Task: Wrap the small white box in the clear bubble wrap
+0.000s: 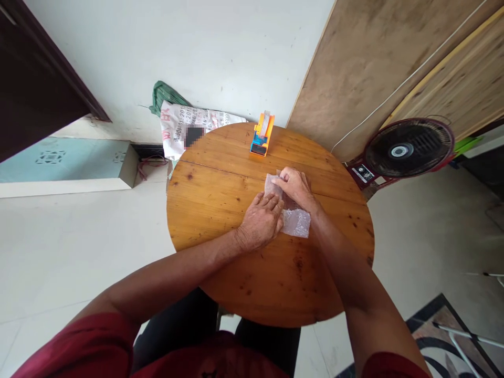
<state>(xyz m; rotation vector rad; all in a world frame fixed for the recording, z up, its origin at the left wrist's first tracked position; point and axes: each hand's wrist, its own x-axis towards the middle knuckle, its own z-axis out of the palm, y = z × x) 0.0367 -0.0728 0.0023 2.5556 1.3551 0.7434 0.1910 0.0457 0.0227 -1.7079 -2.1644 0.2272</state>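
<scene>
Wooden table (208, 210); sack (173, 126) behind, "201" printed; fingers (271, 202) on bubble wrap (297, 224).

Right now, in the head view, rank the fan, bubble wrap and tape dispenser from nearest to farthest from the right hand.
1. Bubble wrap: touching the right hand.
2. Tape dispenser: on the table, ahead and slightly left.
3. Fan: to the right, beyond the table's edge.

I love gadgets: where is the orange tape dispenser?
In the head view, the tape dispenser stands on the far side of the table, beyond the bubble wrap.
</scene>
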